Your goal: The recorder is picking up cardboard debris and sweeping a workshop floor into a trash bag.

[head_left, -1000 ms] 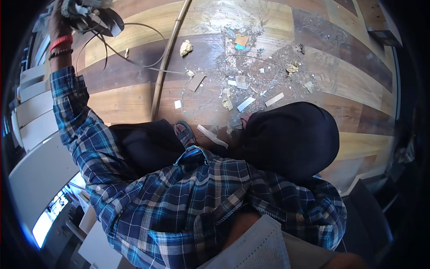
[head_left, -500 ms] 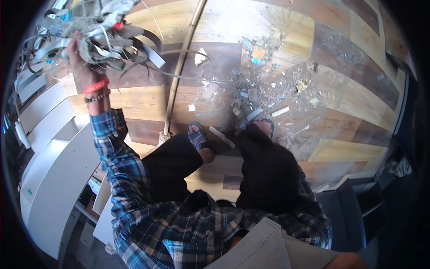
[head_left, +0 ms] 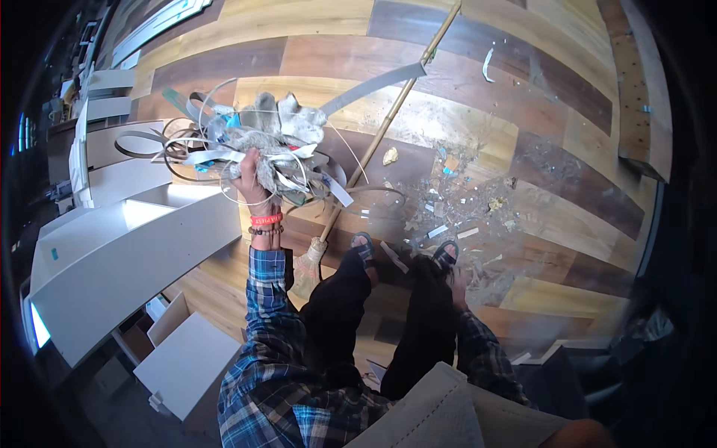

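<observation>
My left hand (head_left: 252, 183) is held out in front of me, its fingers closed round a tangled bundle of scrap (head_left: 278, 145). Pale and dark curled strips, greyish rag-like pieces and a few blue bits stick out of it. One long grey strip (head_left: 373, 88) reaches across to the broom's stick. Beside my right leg hangs my right hand (head_left: 458, 290), partly seen, with its fingers too small and dark to make out. Below the bundle, the broom (head_left: 308, 265) has its straw head by my left foot, and its long stick slants away to the far right.
Dust, chips and small offcuts (head_left: 463, 201) are scattered over the patterned wood floor (head_left: 328, 56) ahead of my feet. At left stand white cabinet panels (head_left: 142, 243) and a white box-like unit (head_left: 190, 366). A long wooden piece (head_left: 641, 89) lies at the far right.
My left hand has come rightward in the view with the bundle, as the view itself shifted. My right hand now shows beside my right leg. More floor at the far side is visible.
</observation>
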The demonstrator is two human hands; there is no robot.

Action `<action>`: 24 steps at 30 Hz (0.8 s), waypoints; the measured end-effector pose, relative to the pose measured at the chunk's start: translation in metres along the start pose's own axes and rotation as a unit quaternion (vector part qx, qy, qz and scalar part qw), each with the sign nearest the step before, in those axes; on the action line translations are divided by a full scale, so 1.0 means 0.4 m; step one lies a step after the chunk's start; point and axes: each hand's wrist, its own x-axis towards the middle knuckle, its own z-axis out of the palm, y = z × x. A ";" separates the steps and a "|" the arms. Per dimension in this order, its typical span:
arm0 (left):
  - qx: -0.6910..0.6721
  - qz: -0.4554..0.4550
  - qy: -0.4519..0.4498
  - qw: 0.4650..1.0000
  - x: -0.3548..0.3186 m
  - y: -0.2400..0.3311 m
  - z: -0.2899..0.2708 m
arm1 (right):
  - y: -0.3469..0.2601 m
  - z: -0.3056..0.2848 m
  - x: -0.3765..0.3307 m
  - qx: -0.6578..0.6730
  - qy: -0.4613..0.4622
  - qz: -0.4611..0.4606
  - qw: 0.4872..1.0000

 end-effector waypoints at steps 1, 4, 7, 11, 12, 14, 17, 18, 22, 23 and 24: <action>-0.018 0.009 0.017 1.000 0.002 0.020 0.007 | 0.005 -0.051 -0.080 -0.044 0.030 0.013 0.999; 0.024 0.013 0.013 1.000 0.003 0.232 -0.067 | -0.117 -0.135 -0.500 -0.022 -0.017 0.172 0.985; -0.030 0.009 0.024 0.999 -0.020 0.449 -0.026 | -0.137 -0.267 -0.711 0.046 0.055 0.227 0.971; -0.086 0.043 -0.016 0.995 -0.017 0.733 0.022 | -0.375 -0.393 -0.820 -0.018 0.052 0.204 0.978; -0.098 0.048 -0.004 0.994 -0.001 0.774 0.023 | -0.345 -0.411 -0.822 0.035 0.050 0.225 0.972; -0.115 0.025 0.029 0.993 0.025 0.835 -0.010 | -0.264 -0.467 -0.864 0.118 0.061 0.287 0.949; -0.133 0.047 0.003 0.990 0.019 1.015 0.081 | -0.487 -0.510 -0.855 0.182 0.071 0.283 0.939; -0.140 0.052 -0.008 0.989 0.012 1.067 0.114 | -0.555 -0.538 -0.860 0.196 0.080 0.287 0.934; -0.153 0.033 0.025 0.987 0.065 1.163 0.095 | -0.456 -0.673 -0.789 0.371 0.016 0.369 0.852; -0.157 0.034 0.030 0.987 0.087 1.176 0.103 | -0.439 -0.671 -0.802 0.238 0.058 0.319 0.915; -0.159 0.038 0.039 0.986 0.106 1.186 0.098 | -0.431 -0.678 -0.809 0.098 0.092 0.258 0.957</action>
